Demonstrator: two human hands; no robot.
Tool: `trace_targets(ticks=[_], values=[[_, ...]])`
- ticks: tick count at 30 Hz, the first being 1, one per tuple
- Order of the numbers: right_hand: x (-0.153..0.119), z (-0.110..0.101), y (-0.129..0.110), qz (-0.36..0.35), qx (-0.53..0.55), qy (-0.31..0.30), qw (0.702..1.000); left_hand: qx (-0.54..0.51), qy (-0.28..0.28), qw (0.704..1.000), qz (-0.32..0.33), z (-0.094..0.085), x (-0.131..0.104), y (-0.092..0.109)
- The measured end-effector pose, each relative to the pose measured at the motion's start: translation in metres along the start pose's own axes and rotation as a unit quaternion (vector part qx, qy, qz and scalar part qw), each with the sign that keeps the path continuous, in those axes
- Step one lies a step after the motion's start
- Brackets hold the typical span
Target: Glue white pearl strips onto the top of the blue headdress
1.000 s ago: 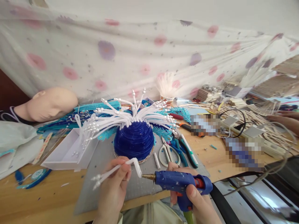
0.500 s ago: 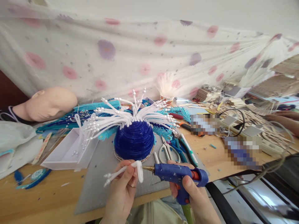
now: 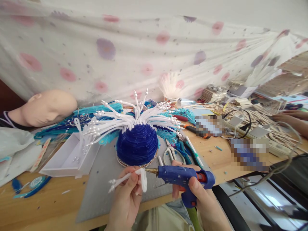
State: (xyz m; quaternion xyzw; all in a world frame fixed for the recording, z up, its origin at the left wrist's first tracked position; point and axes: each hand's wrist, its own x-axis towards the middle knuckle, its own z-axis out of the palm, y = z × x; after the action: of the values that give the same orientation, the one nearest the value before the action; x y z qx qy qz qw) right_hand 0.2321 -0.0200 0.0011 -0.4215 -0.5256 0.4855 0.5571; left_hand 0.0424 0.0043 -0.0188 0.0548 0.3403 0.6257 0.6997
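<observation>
Glue gun (image 3: 176,175) vs. white stem (image 3: 143,183)

So my left hand (image 3: 126,199) has a narrow pinch on the folded stem, pearly tips (image 3: 112,185) poking out left, and my right hand (image 3: 205,199) is wrapped round the gun, nozzle (image 3: 152,171) right by the fold's upper part. A second ago it was down at the fold's lower end. Blue cap (image 3: 137,144) sits just beyond, on the grey mat (image 3: 96,195) on the counter (image 3: 57,202).

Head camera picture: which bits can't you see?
Head view:
Part of the bent white beaded stem: hidden by the left hand.
Grip of the blue plastic glue gun: partly covered by the right hand.
Another person's arm: cut by the right edge.
Two pixelated patches: contents blurred.
</observation>
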Motion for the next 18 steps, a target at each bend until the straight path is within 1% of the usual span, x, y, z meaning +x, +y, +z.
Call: trace_targets(ticks=[4,6,8,10,12,15,16,18], values=[[-0.003,0.001,0.001,0.043,0.002,0.013,0.999,0.026,-0.011,1.0,0.005,-0.003,0.0,-0.001],[-0.006,0.002,-0.001,0.052,0.01,0.017,0.998,0.044,-0.021,0.999,0.002,-0.005,0.0,0.0],[-0.008,0.003,-0.004,0.057,0.022,0.031,0.998,0.05,-0.013,0.999,0.009,-0.004,0.0,0.0],[-0.01,0.004,-0.008,0.065,0.032,0.054,0.996,0.044,0.01,0.999,0.017,-0.001,-0.001,0.001],[-0.011,0.003,-0.011,0.056,0.029,0.049,0.997,0.032,0.033,0.999,0.023,0.003,-0.003,0.002],[-0.013,0.002,-0.011,0.003,0.001,0.011,1.0,0.014,0.066,0.997,0.027,0.008,-0.006,0.004],[-0.014,0.001,-0.01,-0.007,-0.006,0.016,1.0,0.009,0.072,0.997,0.028,0.009,-0.007,0.004],[-0.018,-0.001,-0.005,-0.005,-0.012,0.045,0.999,0.002,0.075,0.997,0.03,0.008,-0.007,0.004]])
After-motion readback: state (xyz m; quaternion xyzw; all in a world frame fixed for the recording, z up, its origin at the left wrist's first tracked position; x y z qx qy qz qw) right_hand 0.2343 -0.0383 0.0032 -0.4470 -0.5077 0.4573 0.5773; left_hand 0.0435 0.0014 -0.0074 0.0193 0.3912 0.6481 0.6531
